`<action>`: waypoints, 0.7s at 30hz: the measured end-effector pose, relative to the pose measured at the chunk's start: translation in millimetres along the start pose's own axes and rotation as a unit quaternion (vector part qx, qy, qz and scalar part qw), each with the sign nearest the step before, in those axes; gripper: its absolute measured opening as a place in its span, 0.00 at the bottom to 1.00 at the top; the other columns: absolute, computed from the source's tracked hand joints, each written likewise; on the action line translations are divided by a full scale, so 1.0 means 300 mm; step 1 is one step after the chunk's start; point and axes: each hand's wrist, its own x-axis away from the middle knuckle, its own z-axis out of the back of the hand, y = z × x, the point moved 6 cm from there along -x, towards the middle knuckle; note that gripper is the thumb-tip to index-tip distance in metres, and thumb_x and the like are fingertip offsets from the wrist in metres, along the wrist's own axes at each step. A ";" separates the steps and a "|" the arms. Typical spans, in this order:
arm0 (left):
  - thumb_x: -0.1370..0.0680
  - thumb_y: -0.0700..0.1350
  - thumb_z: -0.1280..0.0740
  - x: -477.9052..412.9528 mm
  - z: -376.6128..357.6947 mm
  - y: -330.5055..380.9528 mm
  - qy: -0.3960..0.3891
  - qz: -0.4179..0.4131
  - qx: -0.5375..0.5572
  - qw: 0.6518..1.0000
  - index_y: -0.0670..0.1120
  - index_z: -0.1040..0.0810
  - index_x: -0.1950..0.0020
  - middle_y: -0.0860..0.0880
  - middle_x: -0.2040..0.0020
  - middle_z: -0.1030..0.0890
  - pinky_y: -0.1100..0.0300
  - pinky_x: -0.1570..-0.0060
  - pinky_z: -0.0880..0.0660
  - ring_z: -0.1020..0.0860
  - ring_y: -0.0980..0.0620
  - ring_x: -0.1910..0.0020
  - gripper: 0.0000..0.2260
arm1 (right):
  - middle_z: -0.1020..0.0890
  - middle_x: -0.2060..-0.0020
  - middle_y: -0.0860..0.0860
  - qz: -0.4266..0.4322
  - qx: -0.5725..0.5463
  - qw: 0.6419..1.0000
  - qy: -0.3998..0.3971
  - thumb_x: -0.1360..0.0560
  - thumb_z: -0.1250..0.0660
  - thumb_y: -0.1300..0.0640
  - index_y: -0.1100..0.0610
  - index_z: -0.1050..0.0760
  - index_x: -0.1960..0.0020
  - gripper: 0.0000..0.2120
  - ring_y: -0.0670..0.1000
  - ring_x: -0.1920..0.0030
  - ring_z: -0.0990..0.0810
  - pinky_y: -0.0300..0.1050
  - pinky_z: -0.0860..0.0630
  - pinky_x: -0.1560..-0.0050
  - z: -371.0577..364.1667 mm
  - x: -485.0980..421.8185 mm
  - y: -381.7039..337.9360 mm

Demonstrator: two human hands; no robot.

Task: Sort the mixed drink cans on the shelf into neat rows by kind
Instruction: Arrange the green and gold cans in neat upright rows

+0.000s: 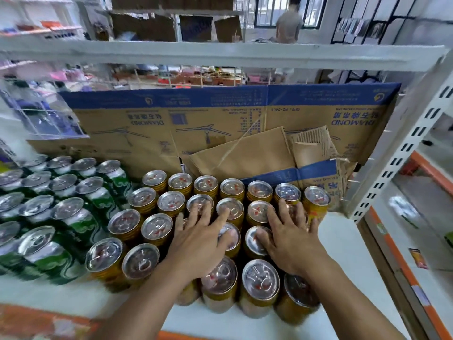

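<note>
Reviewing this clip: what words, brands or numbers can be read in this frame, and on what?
"DIAMOND": upside down on the large cardboard box behind the cans, printed twice, at left and at right.
"FC-30L1": seemingly, upside down near the same box's blue band.
Chinese characters beside each "DIAMOND": too blurred to read.
Side lettering on the green cans: blurred.
Gold cans: no readable text.
</note>
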 end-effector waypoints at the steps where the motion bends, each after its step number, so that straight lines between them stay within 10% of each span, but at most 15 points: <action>1: 0.18 0.60 0.54 0.002 0.013 -0.005 0.003 -0.012 0.037 0.999 0.61 0.54 0.22 0.50 0.20 0.58 0.43 0.26 0.61 0.62 0.49 0.22 0.24 | 0.63 0.22 0.52 -0.006 0.000 1.000 0.002 0.19 0.57 0.38 0.49 0.61 0.21 0.31 0.62 0.25 0.69 0.67 0.61 0.28 0.004 0.004 -0.015; 21: 0.21 0.66 0.55 0.123 0.072 -0.313 0.038 -0.021 -0.003 0.999 0.62 0.55 0.22 0.52 0.20 0.57 0.41 0.26 0.61 0.59 0.48 0.22 0.28 | 0.60 0.22 0.51 -0.017 -0.022 0.999 0.047 0.20 0.57 0.37 0.49 0.59 0.21 0.32 0.59 0.23 0.65 0.68 0.60 0.28 -0.015 0.081 -0.321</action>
